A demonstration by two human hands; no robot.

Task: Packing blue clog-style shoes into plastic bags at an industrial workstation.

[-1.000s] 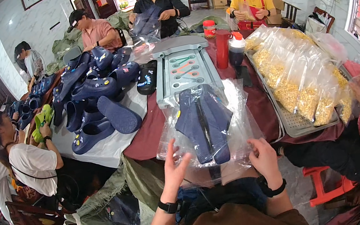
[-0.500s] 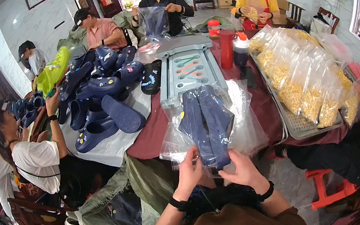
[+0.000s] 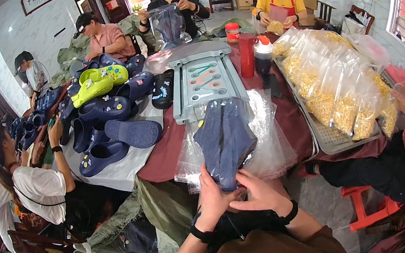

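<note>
A pair of navy clogs (image 3: 224, 139) lies soles up inside a clear plastic bag (image 3: 187, 164), in front of me at the table's near edge. My left hand (image 3: 217, 194) grips the near left end of the bagged clogs, fingers along the side. At the near right end, my right hand (image 3: 257, 192) closes on the same bundle, its fingertips beside my left thumb. More clear plastic bags (image 3: 273, 131) are spread flat beneath it. The far end of the bundle meets a grey plastic board (image 3: 206, 85) with printed loops.
Navy clogs (image 3: 103, 108) heap at the left, with lime-green clogs (image 3: 94, 85) on top. A black clog (image 3: 163, 90) rests beside the board. A red cylinder (image 3: 248, 54) and dark bottle (image 3: 263, 56) stand right of it. A metal tray (image 3: 336, 142) holds bagged yellow pieces. Several people surround the table.
My hands have drawn closer together at the near end of the bagged clogs, and the bundle is slightly turned. On the left, the lime-green clogs have come down onto the heap.
</note>
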